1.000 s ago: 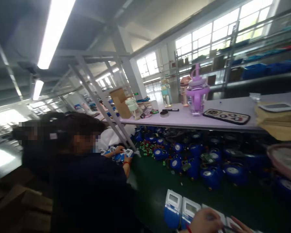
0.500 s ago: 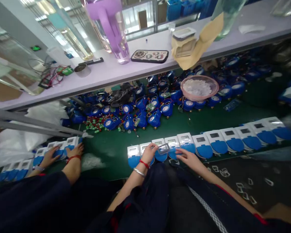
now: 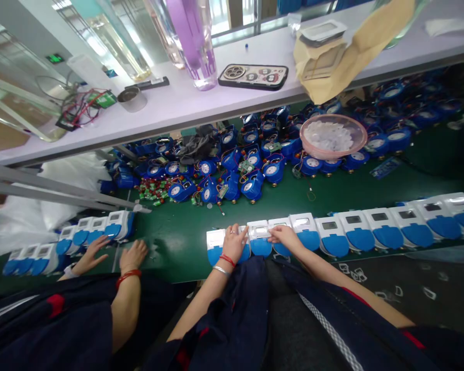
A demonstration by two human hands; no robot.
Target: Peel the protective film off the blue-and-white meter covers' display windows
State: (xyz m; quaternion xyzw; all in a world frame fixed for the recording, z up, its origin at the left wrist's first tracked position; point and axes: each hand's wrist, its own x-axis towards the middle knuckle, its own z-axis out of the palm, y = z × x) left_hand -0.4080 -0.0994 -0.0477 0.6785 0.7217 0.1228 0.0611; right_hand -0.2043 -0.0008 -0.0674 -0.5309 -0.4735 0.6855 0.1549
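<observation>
A row of white-and-blue meters runs along the front edge of the green table. My left hand lies over the second meter from the row's left end, its fingertips at the upper left of the third meter. Its fingers are partly spread. My right hand reaches in from the right, thumb and fingertips pinched at the right edge of that same meter's white top. Whatever is between those fingertips is too small to make out. The first meter stands left of my left hand.
Blue meter bodies with wires fill the table's back, beside a pink bowl of clear pieces. A shelf above bears a phone. At left, a co-worker's hands are near other meters.
The clear frame-like piece that my left hand held up is now down at the third meter. My right hand has moved left to it. The co-worker's hands have drawn back from their meters.
</observation>
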